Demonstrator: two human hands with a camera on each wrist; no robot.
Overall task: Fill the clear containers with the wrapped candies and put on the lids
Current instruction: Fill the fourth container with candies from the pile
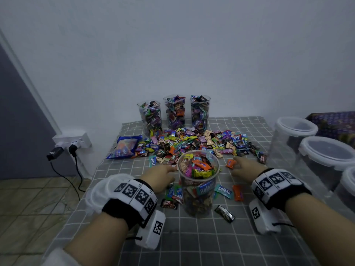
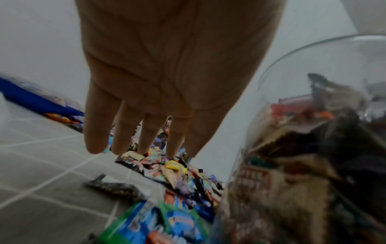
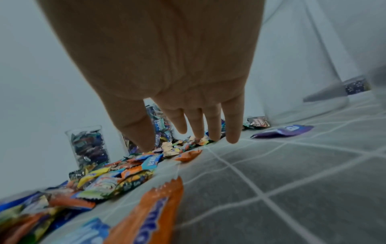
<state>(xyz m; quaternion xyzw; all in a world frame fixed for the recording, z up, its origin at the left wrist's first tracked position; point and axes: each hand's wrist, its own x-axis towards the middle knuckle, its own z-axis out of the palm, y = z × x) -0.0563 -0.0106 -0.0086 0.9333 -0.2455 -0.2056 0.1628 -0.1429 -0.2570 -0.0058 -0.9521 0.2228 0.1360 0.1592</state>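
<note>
Both hands reach out, fingers straight and spread, holding nothing: left hand (image 1: 160, 174) and right hand (image 1: 245, 167) flank the tall clear candy-filled container (image 1: 197, 181), near the heap of bright wrapped candies (image 1: 192, 144).

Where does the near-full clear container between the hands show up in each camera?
Head: the container stands centre frame, between both hands.
Left wrist: the container fills the right side, blurred.
Right wrist: not in view.
Shared landmark: the loose candy pile on the checked cloth.
</note>
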